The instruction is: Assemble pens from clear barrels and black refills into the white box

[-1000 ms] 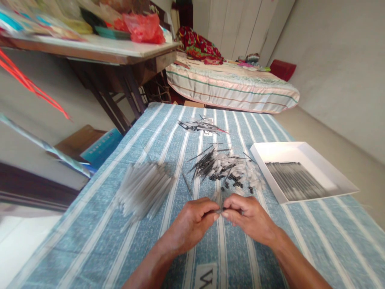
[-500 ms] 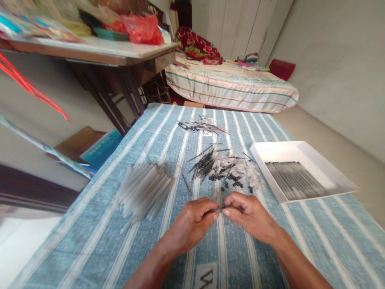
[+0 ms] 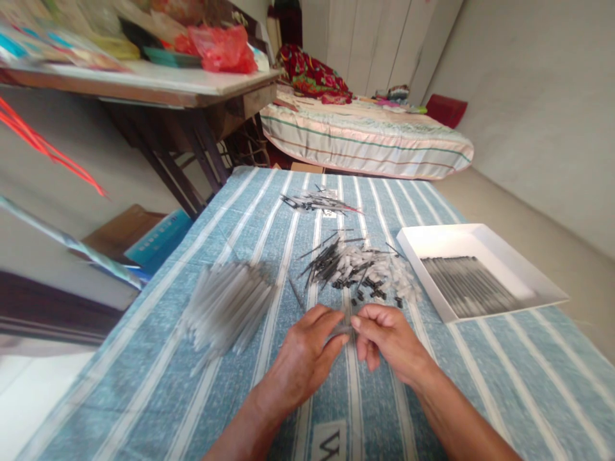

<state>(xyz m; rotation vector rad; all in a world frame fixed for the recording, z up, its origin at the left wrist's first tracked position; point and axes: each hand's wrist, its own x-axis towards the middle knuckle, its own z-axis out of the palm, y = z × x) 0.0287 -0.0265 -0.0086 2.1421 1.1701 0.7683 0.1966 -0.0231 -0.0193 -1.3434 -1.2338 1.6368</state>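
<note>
My left hand is closed in a loose pinch, thumb and forefinger on a thin grey piece that is blurred and mostly covered. Its fingertips almost meet those of my right hand, which pinches at the other end; what lies between its thumb and finger is too small to make out. Just beyond the hands is a heap of slim black sticks, whitish translucent pieces and short black plugs. A stack of grey translucent tubes lies left of my left hand.
To the right, a white open box holds a row of dark slim pen-like sticks. Farther back on the striped cloth lies a smaller bunch of thin sticks. A cluttered side table and a bed stand beyond.
The fingers of my left hand have spread slightly around the grey piece. My right hand has shifted a little, its lower fingers now showing beneath the thumb. The piles look the same.
</note>
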